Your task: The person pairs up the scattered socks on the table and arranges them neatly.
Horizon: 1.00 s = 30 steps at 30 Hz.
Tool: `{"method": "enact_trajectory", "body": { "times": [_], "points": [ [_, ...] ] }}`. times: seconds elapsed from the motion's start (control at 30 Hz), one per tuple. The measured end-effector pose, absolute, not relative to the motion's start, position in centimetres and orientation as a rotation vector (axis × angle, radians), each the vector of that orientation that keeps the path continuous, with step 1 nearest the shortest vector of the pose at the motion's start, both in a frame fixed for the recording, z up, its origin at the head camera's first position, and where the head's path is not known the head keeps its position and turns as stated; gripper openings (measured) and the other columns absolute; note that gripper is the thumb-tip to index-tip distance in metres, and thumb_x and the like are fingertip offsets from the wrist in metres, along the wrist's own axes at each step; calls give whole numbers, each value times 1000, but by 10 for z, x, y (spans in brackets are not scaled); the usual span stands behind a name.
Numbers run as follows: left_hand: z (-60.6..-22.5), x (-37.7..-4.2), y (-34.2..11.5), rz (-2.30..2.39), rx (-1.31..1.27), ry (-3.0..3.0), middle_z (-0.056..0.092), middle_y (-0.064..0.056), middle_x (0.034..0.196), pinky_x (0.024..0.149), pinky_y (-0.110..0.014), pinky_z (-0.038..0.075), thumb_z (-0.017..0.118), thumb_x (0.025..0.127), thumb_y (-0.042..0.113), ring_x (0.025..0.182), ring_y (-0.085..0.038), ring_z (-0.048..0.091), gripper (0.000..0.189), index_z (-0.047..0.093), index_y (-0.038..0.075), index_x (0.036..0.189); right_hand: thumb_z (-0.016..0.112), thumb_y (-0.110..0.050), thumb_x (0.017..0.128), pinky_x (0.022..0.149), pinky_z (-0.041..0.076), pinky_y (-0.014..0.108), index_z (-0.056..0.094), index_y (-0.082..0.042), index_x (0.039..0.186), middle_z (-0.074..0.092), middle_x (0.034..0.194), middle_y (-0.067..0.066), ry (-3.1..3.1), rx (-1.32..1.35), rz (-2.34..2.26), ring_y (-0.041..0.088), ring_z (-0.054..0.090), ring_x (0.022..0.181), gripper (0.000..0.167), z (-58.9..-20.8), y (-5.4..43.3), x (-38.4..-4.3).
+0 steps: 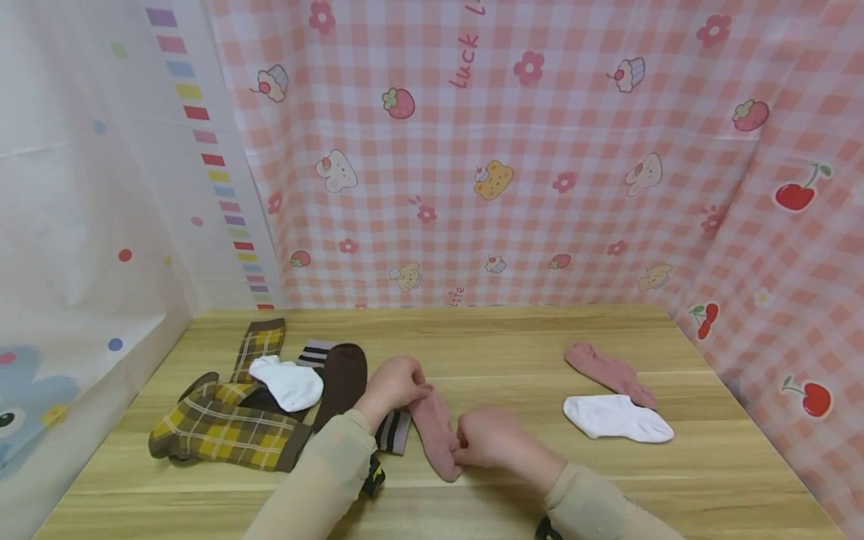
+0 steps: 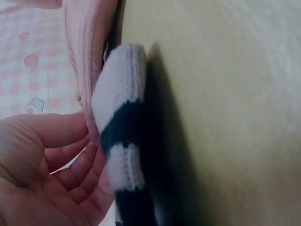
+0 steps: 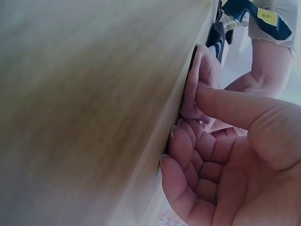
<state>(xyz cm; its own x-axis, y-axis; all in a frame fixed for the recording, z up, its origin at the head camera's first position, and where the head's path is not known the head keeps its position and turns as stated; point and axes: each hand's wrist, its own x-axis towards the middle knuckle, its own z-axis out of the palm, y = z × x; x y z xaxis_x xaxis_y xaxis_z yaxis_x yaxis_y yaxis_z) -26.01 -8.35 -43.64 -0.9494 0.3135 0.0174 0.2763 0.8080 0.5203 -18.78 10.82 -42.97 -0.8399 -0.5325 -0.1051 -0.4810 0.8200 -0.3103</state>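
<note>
The left sleeve (image 1: 324,472) covers part of a striped sock (image 1: 393,433); whether the striped cuff (image 1: 316,352) beyond the dark brown sock (image 1: 344,379) belongs to it cannot be told. The plaid socks (image 1: 229,433) overlap, so their outlines are hard to separate, and a white sock (image 1: 290,385) lies over part of them. Both forearms run off the lower edge of the head view, where a dark strap (image 1: 548,529) at the right wrist is mostly cut off. The wrist views are soft and show only parts of the cloth.

The table (image 1: 513,352) has a pale, streaky wood-grain top. A pink-checked curtain (image 1: 432,150) hangs behind it and along the right, a white printed sheet (image 1: 88,187) along the left.

A pink sock (image 1: 434,429) lies at the table's middle, its long axis running from the far left to the near right, with a rounded end toward the person. The left hand (image 1: 393,386) pinches its far end; the right hand (image 1: 498,442) pinches its edge near the near end, thumb on the cloth. On the table's right, a second pink sock (image 1: 607,371) slants the same way, touching another white sock (image 1: 617,418).
</note>
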Motion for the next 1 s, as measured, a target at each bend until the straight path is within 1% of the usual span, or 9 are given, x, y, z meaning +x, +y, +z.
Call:
{"method": "enact_trajectory", "body": {
  "times": [0.2, 0.33, 0.5, 0.6, 0.67, 0.87, 1.0],
  "points": [
    [-440, -261, -87, 855, 436, 2913, 59, 5, 67, 56, -28, 44, 76, 84, 14, 61, -12, 51, 19, 66, 12, 69, 79, -21, 78, 44, 32, 29, 50, -17, 56, 42, 53, -8, 2836, -816, -346, 10, 38, 50, 37, -430, 107, -186],
    [-439, -261, -94, 1001, 428, 2883, 61, 3, 72, 60, -29, 46, 74, 85, 9, 65, -13, 53, 13, 68, 10, 74, 78, -18, 80, 46, 36, 29, 54, -15, 61, 46, 56, -7, 2824, -806, -413, 10, 41, 52, 31, -432, 111, -187],
    [-438, -263, -106, 1197, 430, 2802, 65, 1, 79, 66, -31, 49, 73, 87, 8, 72, -14, 56, 8, 70, 8, 79, 75, -10, 83, 55, 41, 31, 58, -11, 71, 52, 65, -4, 2775, -732, -603, 13, 46, 59, 21, -436, 122, -192],
    [-439, -264, -111, 1308, 393, 2736, 66, -1, 82, 70, -31, 48, 73, 86, 6, 76, -14, 57, 7, 70, 6, 80, 73, -7, 86, 56, 42, 31, 58, -9, 75, 52, 67, -3, 2743, -705, -699, 13, 47, 61, 18, -435, 128, -195],
    [-440, -263, -113, 1389, 370, 2671, 66, -2, 83, 70, -31, 49, 72, 86, 3, 77, -15, 58, 5, 70, 3, 82, 71, -7, 88, 56, 42, 29, 60, -7, 77, 53, 68, -3, 2724, -685, -751, 13, 48, 62, 16, -433, 131, -198],
    [-437, -262, -116, 1628, 230, 2415, 65, -8, 86, 67, -30, 52, 65, 93, 2, 73, -16, 60, 8, 67, -6, 92, 70, -10, 90, 59, 42, 26, 63, -7, 82, 55, 71, -3, 2673, -604, -842, 12, 49, 65, 11, -425, 144, -210],
    [-435, -262, -118, 1735, 175, 2301, 63, -6, 89, 70, -30, 53, 62, 95, 4, 76, -13, 58, 11, 65, -7, 97, 68, -9, 92, 60, 45, 26, 63, -5, 84, 57, 73, -2, 2638, -576, -926, 12, 51, 67, 10, -423, 153, -220]
  ]
}}
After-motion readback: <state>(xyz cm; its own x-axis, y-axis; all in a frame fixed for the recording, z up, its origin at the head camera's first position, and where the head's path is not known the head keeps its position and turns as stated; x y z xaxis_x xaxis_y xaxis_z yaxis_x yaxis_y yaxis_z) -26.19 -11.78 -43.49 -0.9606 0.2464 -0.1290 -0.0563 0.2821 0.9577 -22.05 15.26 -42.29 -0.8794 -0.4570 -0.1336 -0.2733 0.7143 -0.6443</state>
